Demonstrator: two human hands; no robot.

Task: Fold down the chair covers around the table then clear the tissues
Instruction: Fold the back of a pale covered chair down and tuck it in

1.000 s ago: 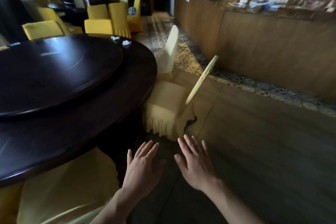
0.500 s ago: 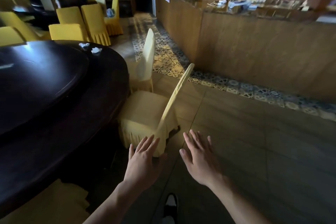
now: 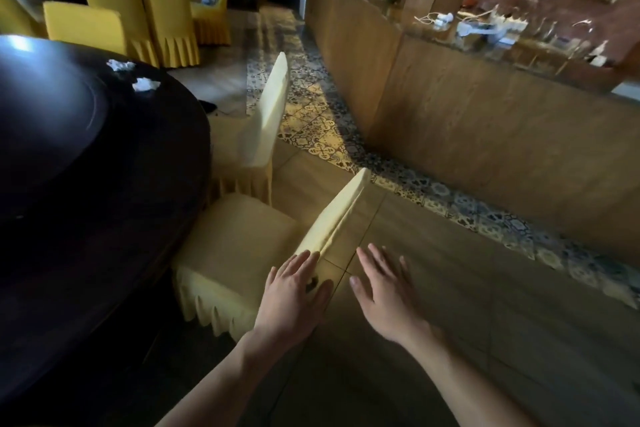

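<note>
Beside the table (image 3: pixel 104 184), a pale-yellow, pleated chair cover (image 3: pixel 235 253).

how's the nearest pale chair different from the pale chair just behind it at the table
The nearest pale chair shows its whole seat, and the left hand overlaps its back. The pale chair behind it has its seat mostly hidden, and no hand is near it. Both wear pale yellow covers with pleated skirts beside the dark round table.
</note>
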